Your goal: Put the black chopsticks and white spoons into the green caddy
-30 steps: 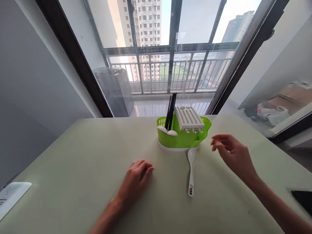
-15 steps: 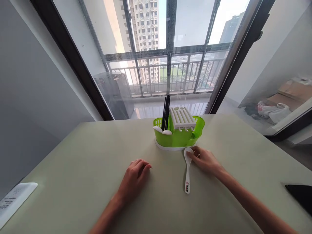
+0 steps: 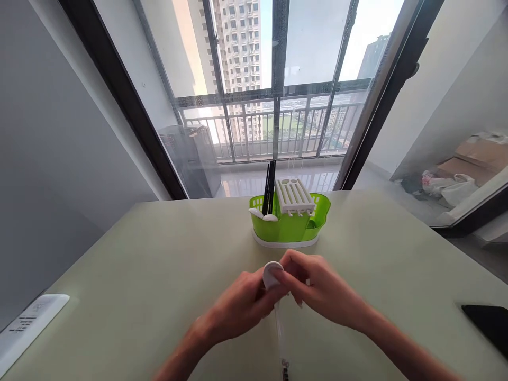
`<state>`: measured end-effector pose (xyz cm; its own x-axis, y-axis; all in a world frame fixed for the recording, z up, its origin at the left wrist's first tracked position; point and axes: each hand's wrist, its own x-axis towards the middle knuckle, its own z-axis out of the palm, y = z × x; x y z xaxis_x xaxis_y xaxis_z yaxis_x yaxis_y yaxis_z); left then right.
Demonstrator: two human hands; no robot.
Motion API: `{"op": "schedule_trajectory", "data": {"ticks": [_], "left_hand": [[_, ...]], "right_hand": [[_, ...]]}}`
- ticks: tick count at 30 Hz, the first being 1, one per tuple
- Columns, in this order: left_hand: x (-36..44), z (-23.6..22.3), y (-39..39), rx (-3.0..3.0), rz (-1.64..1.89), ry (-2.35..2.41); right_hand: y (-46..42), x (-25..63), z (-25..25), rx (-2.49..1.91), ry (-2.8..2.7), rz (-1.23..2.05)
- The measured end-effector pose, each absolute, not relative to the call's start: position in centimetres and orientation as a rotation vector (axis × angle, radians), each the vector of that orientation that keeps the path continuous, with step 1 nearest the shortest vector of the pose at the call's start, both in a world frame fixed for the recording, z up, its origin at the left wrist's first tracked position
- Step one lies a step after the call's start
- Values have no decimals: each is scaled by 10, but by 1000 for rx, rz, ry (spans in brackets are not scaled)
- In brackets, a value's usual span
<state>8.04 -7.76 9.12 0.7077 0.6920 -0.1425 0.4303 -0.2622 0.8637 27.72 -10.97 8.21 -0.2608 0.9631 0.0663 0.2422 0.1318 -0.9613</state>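
A white spoon [image 3: 279, 330] is raised in front of me, its bowl pointing away and its handle, with a dark printed mark near the end, reaching down toward me. My right hand [image 3: 313, 283] pinches the bowl between thumb and fingers. On the other side, my left hand [image 3: 248, 301] is closed around the spoon just below the bowl; its fingers partly cover the neck. Beyond both hands stands a green cutlery holder [image 3: 288, 228] with a white slotted rack [image 3: 295, 196] on top. Black chopsticks [image 3: 270, 188] and two white spoons [image 3: 270, 217] are in its left part.
The pale table [image 3: 190, 248] carries a white object with dark print [image 3: 29, 317] at its left edge and a black flat object [image 3: 486, 320] at its right. Behind the table is a glass sliding door [image 3: 254, 132] facing a balcony.
My right hand has lifted the spoon from the table and brought it left and nearer. My left hand has moved right and taken hold of it too.
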Motion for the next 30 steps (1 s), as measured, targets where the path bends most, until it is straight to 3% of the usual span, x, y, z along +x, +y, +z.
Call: {"op": "schedule_trajectory", "data": {"ticks": [4, 10, 13, 30], "left_hand": [[62, 117, -68, 1826, 450, 954], [47, 172, -33, 1871, 1228, 1152], [51, 191, -11, 1947, 1376, 1219], [78, 138, 91, 2320, 797, 918]], "right_hand": [[-102, 297, 73, -931, -1510, 1388], [-87, 325, 6, -959, -1475, 1455], [-83, 330, -16, -990, -1420, 1461], [-80, 332, -16, -993, -1282, 1490]]}}
